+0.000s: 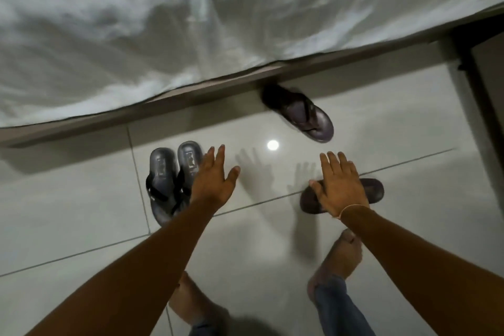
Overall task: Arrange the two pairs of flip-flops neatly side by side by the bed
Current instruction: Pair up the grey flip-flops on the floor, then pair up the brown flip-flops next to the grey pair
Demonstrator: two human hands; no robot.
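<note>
Four smooth, rubbery flip-flops are seen on glossy floor tiles (81, 213) beside the bed (136, 35): a grey pair (170, 180) set together near its frame, one dark flip-flop (302, 114) partly tucked under it, another (373, 189) farther out. The left hand (215, 180) is spread, empty; the right hand (339, 185) is held flat over the farthest flip-flop, nothing gripped.

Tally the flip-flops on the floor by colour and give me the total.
Grey flip-flops: 2, paired side by side.
Dark brown flip-flops: 2, apart, one by the bed, one under the right hand.
Total: 4
</note>
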